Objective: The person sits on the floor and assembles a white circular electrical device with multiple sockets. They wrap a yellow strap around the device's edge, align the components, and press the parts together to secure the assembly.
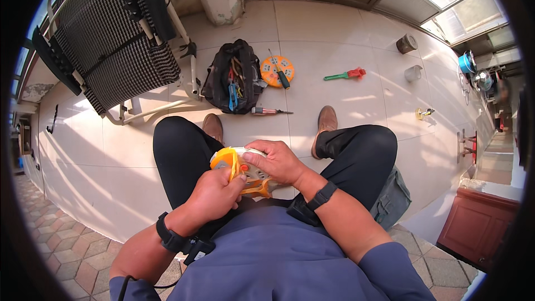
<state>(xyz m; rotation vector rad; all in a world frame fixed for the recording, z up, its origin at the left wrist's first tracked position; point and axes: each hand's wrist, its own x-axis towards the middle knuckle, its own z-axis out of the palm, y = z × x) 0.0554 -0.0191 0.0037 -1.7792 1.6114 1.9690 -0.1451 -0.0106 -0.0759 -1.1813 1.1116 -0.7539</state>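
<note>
The person sat with knees apart above the tiled floor [334, 50], holding a yellow and grey tool [241, 170] in the lap between both thighs. The left hand [214, 196] gripped it from below, its fingers [238, 183] curled shut around the orange-yellow handle with the thumb pressed up along the side. The right hand [276, 161] lay over the top of the grey body, its fingers [253, 159] pressed together and bent down onto the casing beside a small red button. Each wrist carried a black band.

On the floor beyond the brown shoes, a black tool bag [234, 78] stood open with pliers and other handles showing. An orange cable reel [277, 71] lay just beside it on the right, and a screwdriver [270, 111] lay near the bag's lower edge. A green and red tool [345, 74] lay farther right, well apart. A folded mesh recliner [111, 39] leaned at the floor's far left corner.
</note>
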